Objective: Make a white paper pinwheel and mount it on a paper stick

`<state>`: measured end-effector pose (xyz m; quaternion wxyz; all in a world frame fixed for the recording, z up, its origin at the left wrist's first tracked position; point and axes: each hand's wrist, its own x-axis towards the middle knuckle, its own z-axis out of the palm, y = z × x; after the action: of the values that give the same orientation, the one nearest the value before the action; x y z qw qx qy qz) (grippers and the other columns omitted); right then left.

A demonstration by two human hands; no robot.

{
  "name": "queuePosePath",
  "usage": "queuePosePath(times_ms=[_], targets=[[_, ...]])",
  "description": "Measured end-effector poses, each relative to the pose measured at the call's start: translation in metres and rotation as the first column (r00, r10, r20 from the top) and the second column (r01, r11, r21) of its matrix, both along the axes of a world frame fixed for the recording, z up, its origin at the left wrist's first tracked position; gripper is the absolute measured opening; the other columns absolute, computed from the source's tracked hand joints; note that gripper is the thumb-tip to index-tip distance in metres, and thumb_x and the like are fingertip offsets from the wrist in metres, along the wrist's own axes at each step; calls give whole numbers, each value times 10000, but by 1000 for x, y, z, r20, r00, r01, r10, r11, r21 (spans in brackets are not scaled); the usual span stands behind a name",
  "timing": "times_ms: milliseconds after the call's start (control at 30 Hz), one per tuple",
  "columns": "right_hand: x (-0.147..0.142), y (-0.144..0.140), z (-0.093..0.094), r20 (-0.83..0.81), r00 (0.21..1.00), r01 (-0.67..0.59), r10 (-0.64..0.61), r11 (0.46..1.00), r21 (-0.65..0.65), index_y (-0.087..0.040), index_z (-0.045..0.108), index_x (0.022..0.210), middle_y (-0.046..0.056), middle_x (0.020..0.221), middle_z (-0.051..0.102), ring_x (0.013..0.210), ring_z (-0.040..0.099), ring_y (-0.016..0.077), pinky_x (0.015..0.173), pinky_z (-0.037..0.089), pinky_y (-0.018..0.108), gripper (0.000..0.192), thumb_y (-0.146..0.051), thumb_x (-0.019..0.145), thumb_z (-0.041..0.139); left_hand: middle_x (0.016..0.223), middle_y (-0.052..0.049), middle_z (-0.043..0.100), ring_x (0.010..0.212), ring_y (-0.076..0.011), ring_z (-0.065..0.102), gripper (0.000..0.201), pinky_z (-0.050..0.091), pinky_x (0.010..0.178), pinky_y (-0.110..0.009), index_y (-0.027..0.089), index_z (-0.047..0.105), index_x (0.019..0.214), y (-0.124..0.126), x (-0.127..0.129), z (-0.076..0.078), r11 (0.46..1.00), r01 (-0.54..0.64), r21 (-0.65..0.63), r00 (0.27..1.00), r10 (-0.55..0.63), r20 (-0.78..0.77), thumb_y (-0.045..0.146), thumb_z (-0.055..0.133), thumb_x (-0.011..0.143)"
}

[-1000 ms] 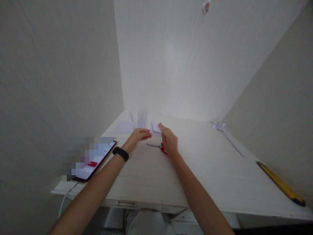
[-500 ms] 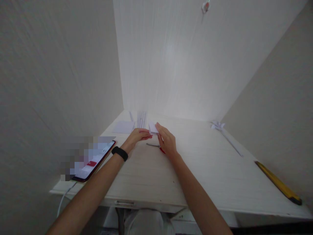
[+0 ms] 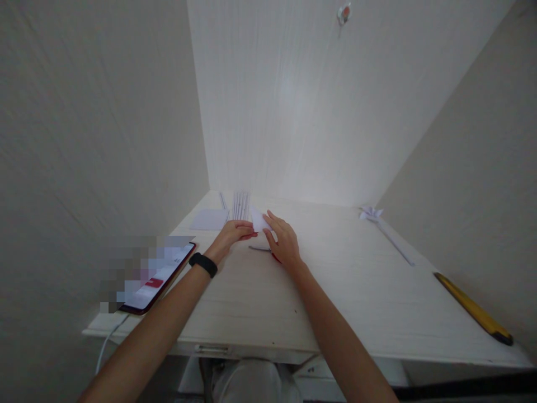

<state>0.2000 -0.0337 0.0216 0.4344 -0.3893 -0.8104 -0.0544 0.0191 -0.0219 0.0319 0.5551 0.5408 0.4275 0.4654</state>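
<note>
A small folded white paper piece (image 3: 257, 219) sits on the pale wooden desk (image 3: 361, 291) between my two hands. My left hand (image 3: 233, 232), with a black band on its wrist, pinches the paper's left edge. My right hand (image 3: 283, 242) presses its fingers on the paper's right side. Red-handled scissors (image 3: 265, 251) lie on the desk just under my right hand, partly hidden by it.
A phone (image 3: 157, 278) with a lit screen and a cable lies at the desk's left front corner. White paper sheets (image 3: 207, 219) and thin paper strips (image 3: 240, 205) lie at the back. A paper pinwheel on a stick (image 3: 380, 223) and a yellow-handled tool (image 3: 472, 308) lie along the right wall.
Both hands shifted slightly left and farther back on the desk with the paper, which now shows a pointed folded corner. The camera tilted a little.
</note>
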Motion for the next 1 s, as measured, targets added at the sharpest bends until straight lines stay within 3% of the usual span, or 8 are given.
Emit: queuePosePath(times_ms=[267, 500, 1000], targets=[[-3, 4, -5, -27, 999, 33, -34, 998, -59, -153, 448, 1285, 126, 1292, 535, 1207, 477, 230, 994, 399, 396, 413, -312, 905, 426, 737, -59, 681, 742, -171, 660, 215, 500, 809, -309, 115, 642, 723, -5, 5, 8, 998, -59, -11, 998, 58, -8, 254, 737, 588], [-2, 4, -2, -75, 996, 42, -49, 995, -89, -146, 470, 1203, 129, 1144, 572, 1060, 529, 245, 891, 446, 382, 361, -293, 874, 468, 672, -39, 666, 706, -172, 655, 216, 495, 756, -299, 123, 613, 656, -15, 11, 19, 1000, -27, 11, 999, 28, -32, 259, 752, 562], [-2, 3, -1, -56, 998, 21, -27, 995, -94, -151, 467, 1201, 131, 1155, 561, 1067, 514, 248, 893, 435, 389, 366, -294, 865, 485, 722, -61, 702, 737, -198, 675, 218, 515, 747, -318, 134, 631, 720, -7, 8, 9, 998, 4, 63, 998, 0, -62, 261, 749, 587]])
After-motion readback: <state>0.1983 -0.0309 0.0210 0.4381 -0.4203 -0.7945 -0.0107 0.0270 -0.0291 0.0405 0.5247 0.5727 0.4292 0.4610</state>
